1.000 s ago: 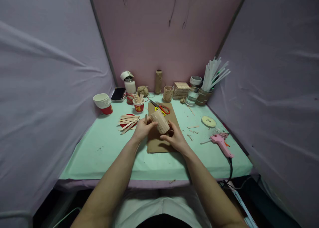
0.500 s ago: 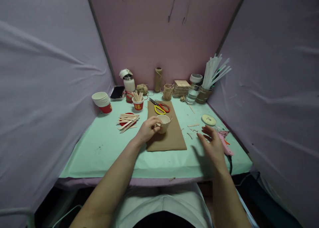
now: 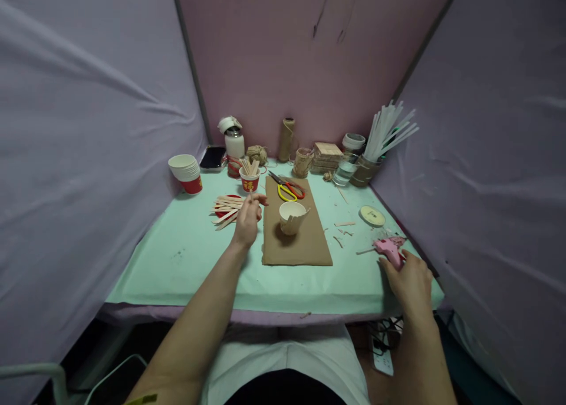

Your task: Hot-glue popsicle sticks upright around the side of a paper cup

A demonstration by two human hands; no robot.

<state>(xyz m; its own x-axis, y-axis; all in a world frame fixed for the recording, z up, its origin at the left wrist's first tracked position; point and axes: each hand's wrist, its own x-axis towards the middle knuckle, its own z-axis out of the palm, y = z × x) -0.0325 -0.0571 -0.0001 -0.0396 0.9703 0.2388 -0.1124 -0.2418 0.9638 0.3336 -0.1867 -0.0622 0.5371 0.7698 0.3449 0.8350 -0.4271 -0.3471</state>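
On the brown cardboard (image 3: 298, 254) stands a pale paper cup (image 3: 289, 223) with a thin strip sticking out at its right side. My left hand (image 3: 248, 219) is apart from the cup, to its left, beside a pile of flat wooden sticks (image 3: 225, 210). Its fingers are loosely bent, the index stretched to the right. At the table's right side my right hand (image 3: 411, 275) has thumb and fingers around the handle of a pink glue gun (image 3: 389, 249). The gun's nozzle side points left; part of the handle is hidden by the hand.
Scissors (image 3: 287, 188) lie on the cardboard's far end. Behind stand a red cup of sticks (image 3: 250, 181), stacked paper cups (image 3: 186, 172), a twine spool (image 3: 286, 140), a glass of water (image 3: 344, 172) and glue sticks (image 3: 387, 131). A round yellowish lid (image 3: 372, 216) and scraps lie right.
My left hand has let go of the paper cup and moved left toward the wooden sticks. My right hand has moved right and down onto the glue gun's handle. The view has shifted slightly.
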